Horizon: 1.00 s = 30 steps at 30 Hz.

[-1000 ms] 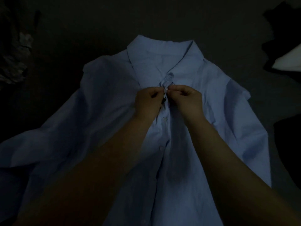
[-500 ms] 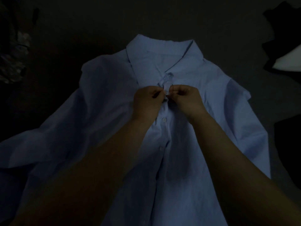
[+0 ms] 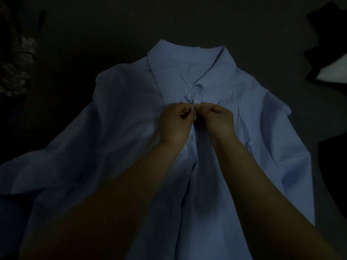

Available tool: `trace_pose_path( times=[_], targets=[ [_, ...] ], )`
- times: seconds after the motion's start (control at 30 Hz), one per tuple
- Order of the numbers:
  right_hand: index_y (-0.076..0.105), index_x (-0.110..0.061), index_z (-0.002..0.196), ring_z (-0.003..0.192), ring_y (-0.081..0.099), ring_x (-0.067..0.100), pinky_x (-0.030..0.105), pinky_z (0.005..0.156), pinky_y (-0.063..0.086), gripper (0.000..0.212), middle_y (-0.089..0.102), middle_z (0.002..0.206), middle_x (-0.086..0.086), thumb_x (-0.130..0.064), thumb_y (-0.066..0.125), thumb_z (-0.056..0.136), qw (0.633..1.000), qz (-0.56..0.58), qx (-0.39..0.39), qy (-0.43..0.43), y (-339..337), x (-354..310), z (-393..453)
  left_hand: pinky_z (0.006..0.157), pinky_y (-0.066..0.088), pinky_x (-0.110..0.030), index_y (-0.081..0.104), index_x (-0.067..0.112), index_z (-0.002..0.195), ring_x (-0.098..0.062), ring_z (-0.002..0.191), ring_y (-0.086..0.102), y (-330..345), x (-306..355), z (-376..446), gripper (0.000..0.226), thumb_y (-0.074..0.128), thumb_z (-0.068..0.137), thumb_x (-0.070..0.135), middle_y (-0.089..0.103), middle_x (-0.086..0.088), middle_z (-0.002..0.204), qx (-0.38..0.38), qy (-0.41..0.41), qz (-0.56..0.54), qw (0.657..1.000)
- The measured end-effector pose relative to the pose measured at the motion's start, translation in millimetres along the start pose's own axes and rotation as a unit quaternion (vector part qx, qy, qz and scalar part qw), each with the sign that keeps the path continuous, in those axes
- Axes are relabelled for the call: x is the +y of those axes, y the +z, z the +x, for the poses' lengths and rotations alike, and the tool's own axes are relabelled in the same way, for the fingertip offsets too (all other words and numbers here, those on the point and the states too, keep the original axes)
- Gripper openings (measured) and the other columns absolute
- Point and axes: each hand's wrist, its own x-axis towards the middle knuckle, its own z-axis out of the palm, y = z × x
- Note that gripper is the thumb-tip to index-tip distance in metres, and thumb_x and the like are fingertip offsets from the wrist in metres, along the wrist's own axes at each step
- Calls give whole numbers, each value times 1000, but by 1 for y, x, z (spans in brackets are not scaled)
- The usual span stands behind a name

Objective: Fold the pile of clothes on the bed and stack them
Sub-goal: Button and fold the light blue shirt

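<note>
A light blue button-up shirt (image 3: pixel 116 139) lies front side up on the dark bed, collar pointing away from me, one sleeve spread to the left. My left hand (image 3: pixel 175 124) and my right hand (image 3: pixel 218 121) meet on the button placket just below the collar. Each pinches one edge of the placket, fingertips almost touching at a button. Further buttons run down the placket between my forearms. The room is dim.
A patterned dark garment (image 3: pixel 16 70) lies at the far left. Dark clothes (image 3: pixel 326 34) and a white piece of cloth (image 3: pixel 334 73) sit at the right edge. The dark bed cover (image 3: pixel 112 21) stretches beyond the collar.
My hands have stayed on the same spot of the placket, with only small finger movement. The shirt has not shifted.
</note>
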Motion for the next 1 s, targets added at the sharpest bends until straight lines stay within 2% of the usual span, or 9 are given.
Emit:
trace_pose_path(
  times=[0.23, 0.33, 0.43, 0.47, 0.63, 0.73, 0.87, 0.93, 1.0],
  targets=[
    [72, -1, 89, 80, 68, 20, 27, 78, 57, 9, 71, 86, 12, -6, 68, 82, 1000, -3, 17, -1, -2, -5, -1, 65, 38, -19, 73, 17, 88, -14, 78, 61, 5, -5, 4, 17, 58, 88, 25, 69, -2, 84, -13, 26, 59, 998],
    [71, -5, 79, 80, 67, 22, 32, 80, 57, 1, 71, 84, 13, -6, 71, 79, 999, 20, 19, 28, -1, -4, 0, 62, 31, -8, 72, 16, 88, -9, 78, 56, 4, -5, 4, 18, 56, 90, 24, 67, -3, 84, -15, 37, 70, 997],
    [71, -1, 85, 80, 66, 23, 35, 82, 57, 8, 71, 87, 16, -5, 72, 78, 999, 16, 25, 32, 0, 2, 3, 60, 26, -13, 69, 19, 74, -12, 76, 55, -2, -1, 4, 25, 53, 93, 25, 63, -1, 78, -16, 45, 103, 994],
    [70, 1, 89, 79, 65, 20, 33, 82, 56, 12, 70, 87, 15, -4, 71, 78, 999, 6, 29, 20, 1, 3, 3, 59, 25, -15, 65, 20, 69, -13, 74, 57, -5, 3, 4, 28, 52, 93, 25, 63, -1, 74, -10, 38, 107, 993],
    [66, -6, 84, 68, 60, 3, 13, 66, 49, 7, 65, 74, -1, 0, 66, 80, 992, -58, 39, -106, 2, 1, -3, 60, 25, -17, 65, 20, 82, -6, 73, 49, -11, 17, 7, 17, 52, 91, 27, 67, 3, 87, 27, 3, 160, 987],
    [60, -21, 76, 63, 57, -7, 8, 65, 45, 23, 61, 71, -10, 1, 63, 81, 974, -113, 20, -193, -1, 2, -5, 62, 31, -19, 62, 23, 73, -9, 75, 55, -14, 16, 13, 16, 54, 87, 21, 67, 4, 83, -5, -23, 133, 991],
    [59, -18, 80, 65, 56, -2, 7, 66, 43, 17, 60, 71, -8, -1, 62, 84, 949, -182, -12, -257, -2, 7, -4, 62, 35, -22, 61, 20, 67, -12, 77, 58, -22, 13, 16, 21, 54, 87, 19, 60, 8, 75, -53, -26, 139, 988],
    [58, -15, 81, 64, 54, 0, 8, 65, 44, 16, 60, 70, -7, 1, 62, 83, 947, -181, -20, -266, -4, 9, -3, 68, 43, -26, 68, 15, 75, -19, 82, 62, -24, 11, 18, 18, 57, 88, 19, 68, -1, 82, -68, -28, 128, 989],
    [58, -13, 80, 67, 55, 4, 10, 66, 45, 17, 60, 71, -3, 4, 61, 83, 953, -161, -33, -253, -6, 8, -2, 77, 51, -34, 72, 3, 88, -24, 84, 64, -31, 12, 23, 16, 61, 86, 14, 71, -14, 92, -107, -87, 38, 990]
  ],
)
